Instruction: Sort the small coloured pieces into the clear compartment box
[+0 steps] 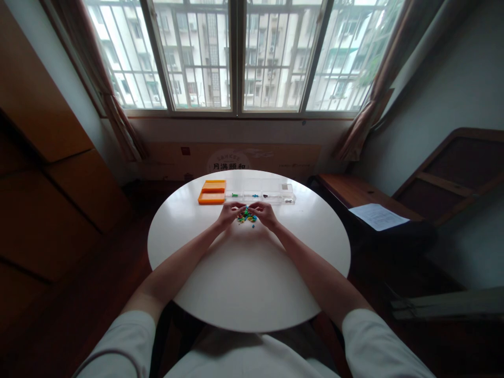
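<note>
My left hand (230, 213) and my right hand (263, 213) meet with fingertips close together, just above a small heap of coloured pieces (247, 217) on the table. Both have their fingers pinched; whatever is between them is too small to make out. Green, yellow, blue and red show in the heap, and one loose blue piece (253, 226) lies in front of it. Behind my hands stands a row of clear plastic compartments (275, 198) with a few small pieces inside. An open orange case (211, 199) adjoins the row on the left.
A round white table (244, 283) carries everything. To its right, a printed sheet (378, 217) lies near a wooden bench (346, 189). A large cardboard box (291, 156) leans under the barred window, and wooden cabinets (74, 194) stand at the left.
</note>
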`<action>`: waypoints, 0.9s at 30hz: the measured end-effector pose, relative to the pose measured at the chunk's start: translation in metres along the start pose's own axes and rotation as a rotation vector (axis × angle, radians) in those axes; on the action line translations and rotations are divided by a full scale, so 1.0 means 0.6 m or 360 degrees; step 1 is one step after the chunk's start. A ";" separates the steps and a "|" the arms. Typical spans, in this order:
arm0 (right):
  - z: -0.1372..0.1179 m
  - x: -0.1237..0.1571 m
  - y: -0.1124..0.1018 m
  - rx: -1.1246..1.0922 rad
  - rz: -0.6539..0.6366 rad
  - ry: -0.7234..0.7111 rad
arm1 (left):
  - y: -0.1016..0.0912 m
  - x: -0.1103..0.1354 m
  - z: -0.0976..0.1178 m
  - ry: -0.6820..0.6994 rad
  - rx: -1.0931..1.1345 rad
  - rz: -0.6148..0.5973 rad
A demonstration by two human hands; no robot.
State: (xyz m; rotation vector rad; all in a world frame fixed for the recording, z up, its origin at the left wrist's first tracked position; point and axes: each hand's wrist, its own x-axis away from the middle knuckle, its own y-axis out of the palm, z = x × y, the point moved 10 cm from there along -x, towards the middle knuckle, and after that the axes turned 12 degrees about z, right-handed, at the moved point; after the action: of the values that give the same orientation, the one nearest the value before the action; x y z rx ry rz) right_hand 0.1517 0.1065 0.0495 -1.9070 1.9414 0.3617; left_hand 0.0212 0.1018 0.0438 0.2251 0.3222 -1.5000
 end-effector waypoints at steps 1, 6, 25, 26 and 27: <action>-0.001 0.000 0.000 0.0001 0.0001 -0.0003 | 0.000 0.000 0.000 0.0001 -0.0004 0.0004; -0.002 -0.001 -0.001 0.0024 0.0009 -0.0031 | -0.006 -0.001 0.001 -0.0012 -0.0023 0.0062; -0.005 0.000 0.000 0.0037 -0.0024 -0.0028 | 0.006 0.008 0.016 0.0017 -0.0013 -0.0053; -0.005 0.000 0.000 0.0034 -0.0023 -0.0027 | 0.006 0.008 0.016 0.0015 -0.0013 -0.0054; -0.005 0.000 0.000 0.0032 -0.0019 -0.0025 | 0.006 0.008 0.017 0.0013 -0.0012 -0.0056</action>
State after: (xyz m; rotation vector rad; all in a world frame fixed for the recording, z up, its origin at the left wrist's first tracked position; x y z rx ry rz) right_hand 0.1515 0.1049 0.0523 -1.8967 1.9156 0.3516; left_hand 0.0259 0.0943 0.0513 0.2206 0.3401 -1.5325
